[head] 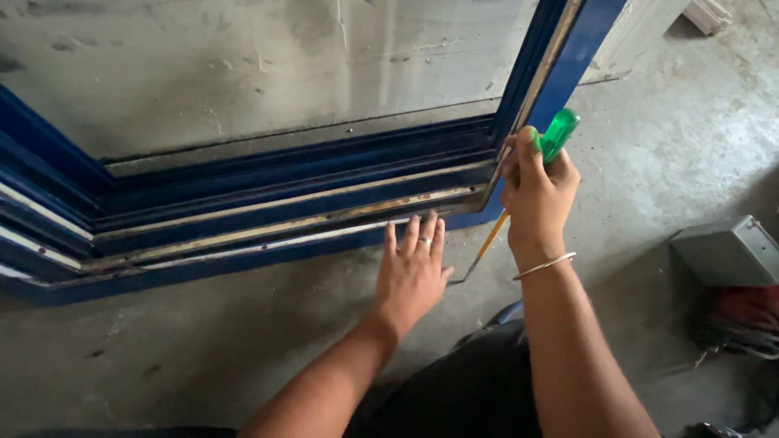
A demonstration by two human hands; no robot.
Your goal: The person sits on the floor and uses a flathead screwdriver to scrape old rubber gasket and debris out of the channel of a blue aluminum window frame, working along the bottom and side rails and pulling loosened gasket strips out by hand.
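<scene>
Hands at the lower corner of a blue metal window frame (268, 207)

Left hand (412, 272) lies flat, fingers spread, against the frame's bottom rail; right hand (537, 195) is clenched round a green-handled screwdriver (519, 191), tip just below the frame's corner. Best kept braced, levering gently.

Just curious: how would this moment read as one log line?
left hand: flat on blue window frame | right hand: gripping green-handled screwdriver, tip at floor

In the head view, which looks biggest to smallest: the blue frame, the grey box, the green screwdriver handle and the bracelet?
1. Blue frame, by far the largest, spanning most of the picture.
2. Grey box.
3. Green screwdriver handle and bracelet: both small and look alike in extent, and the right hand covers part of the handle, so no ranking.
</scene>
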